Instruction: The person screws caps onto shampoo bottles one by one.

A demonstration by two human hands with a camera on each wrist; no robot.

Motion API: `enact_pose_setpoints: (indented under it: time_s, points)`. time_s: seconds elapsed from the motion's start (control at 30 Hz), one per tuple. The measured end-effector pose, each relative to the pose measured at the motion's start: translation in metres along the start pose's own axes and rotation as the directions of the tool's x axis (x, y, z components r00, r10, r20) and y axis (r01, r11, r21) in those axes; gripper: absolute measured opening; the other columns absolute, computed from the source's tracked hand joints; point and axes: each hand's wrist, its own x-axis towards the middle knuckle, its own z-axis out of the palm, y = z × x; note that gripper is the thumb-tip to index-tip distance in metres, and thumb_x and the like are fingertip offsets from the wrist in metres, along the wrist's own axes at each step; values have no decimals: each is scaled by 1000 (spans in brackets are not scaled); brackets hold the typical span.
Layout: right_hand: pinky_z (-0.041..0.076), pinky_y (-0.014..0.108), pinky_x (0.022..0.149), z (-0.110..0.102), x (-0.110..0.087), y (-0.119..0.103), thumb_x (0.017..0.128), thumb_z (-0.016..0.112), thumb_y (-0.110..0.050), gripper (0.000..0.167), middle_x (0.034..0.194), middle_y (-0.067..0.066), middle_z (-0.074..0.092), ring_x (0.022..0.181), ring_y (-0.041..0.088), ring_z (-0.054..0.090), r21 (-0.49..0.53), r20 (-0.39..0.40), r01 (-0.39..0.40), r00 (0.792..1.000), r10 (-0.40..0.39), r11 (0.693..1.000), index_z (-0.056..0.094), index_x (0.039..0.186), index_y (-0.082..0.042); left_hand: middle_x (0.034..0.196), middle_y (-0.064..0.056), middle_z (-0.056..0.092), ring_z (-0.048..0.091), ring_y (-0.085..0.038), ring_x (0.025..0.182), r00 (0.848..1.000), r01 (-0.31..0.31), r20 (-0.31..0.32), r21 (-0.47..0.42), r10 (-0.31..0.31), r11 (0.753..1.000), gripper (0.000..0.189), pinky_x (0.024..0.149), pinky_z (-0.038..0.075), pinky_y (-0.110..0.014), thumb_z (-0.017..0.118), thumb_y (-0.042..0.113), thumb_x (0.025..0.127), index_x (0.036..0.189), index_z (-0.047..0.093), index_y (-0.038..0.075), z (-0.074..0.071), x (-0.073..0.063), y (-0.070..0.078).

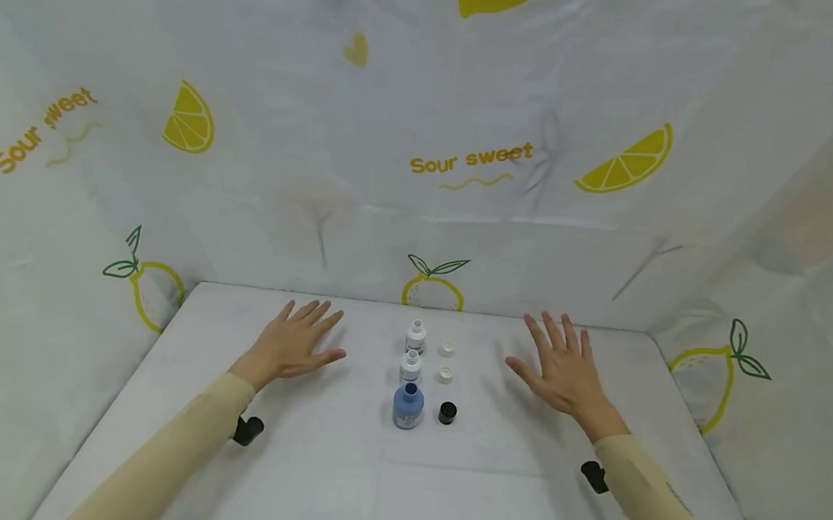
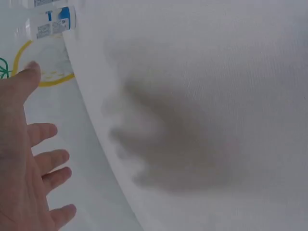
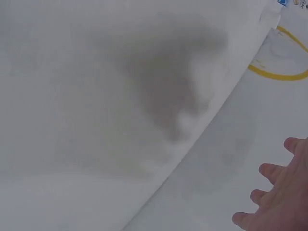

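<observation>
My left hand is spread above the white table, left of a column of bottles, holding nothing. On the other side my right hand is spread too, its fingers apart and nothing in them. Between the hands, a blue bottle stands nearest me, uncapped. Behind it come a white bottle and a farther white bottle, both with open necks. A black cap lies right of the blue bottle. Two white caps, a nearer cap and a farther cap, lie right of the white bottles.
A white cloth covers the table. Behind it and along both sides hangs a pale curtain printed with lemons and lettering. Black wrist mounts show under the sleeves. In the left wrist view, a labelled white bottle appears at the upper left.
</observation>
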Motion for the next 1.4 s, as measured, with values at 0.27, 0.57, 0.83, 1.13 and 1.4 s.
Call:
enact_pose_setpoints:
  time_s: [0.27, 0.57, 0.83, 1.13, 1.4]
  points:
    - [36, 80, 120, 9, 14, -22, 104, 69, -41, 70, 166, 26, 48, 153, 56, 40, 262, 7, 27, 1000, -30, 965, 47, 161, -7, 158, -21, 59, 61, -39, 143, 992, -123, -34, -425, 120, 897, 59, 116, 55, -58, 64, 34, 110, 158, 51, 2, 16, 24, 13]
    - [44, 71, 122, 20, 35, -36, 107, 67, -23, 55, 162, 23, 55, 149, 52, 49, 605, 197, -120, 980, -2, 787, 53, 155, -1, 147, -25, 67, 69, -38, 134, 994, -100, -51, -766, 95, 635, 43, 112, 61, -45, 68, 15, 108, 144, 62, -7, 18, 57, 37]
    - [44, 66, 125, 26, 45, -45, 108, 65, -23, 52, 164, 17, 54, 150, 47, 51, 670, 317, -239, 948, 19, 703, 54, 156, -7, 142, -24, 70, 70, -37, 132, 996, -71, -20, -806, 93, 588, 41, 112, 61, -43, 72, 13, 105, 141, 65, -5, 24, 75, 49]
    - [49, 60, 123, 33, 45, -46, 109, 65, -26, 52, 164, 16, 54, 150, 44, 53, 694, 358, -292, 933, 36, 658, 53, 157, -9, 143, -22, 70, 71, -37, 131, 995, -68, -12, -807, 98, 587, 44, 111, 61, -41, 75, 15, 104, 142, 65, -4, 31, 92, 66]
    - [45, 63, 126, 37, 42, -41, 108, 67, -26, 52, 165, 16, 54, 150, 44, 53, 710, 365, -316, 929, 54, 629, 54, 157, -10, 139, -22, 71, 70, -36, 131, 996, -59, -6, -814, 93, 578, 47, 112, 61, -40, 77, 17, 102, 141, 64, -6, 36, 103, 75]
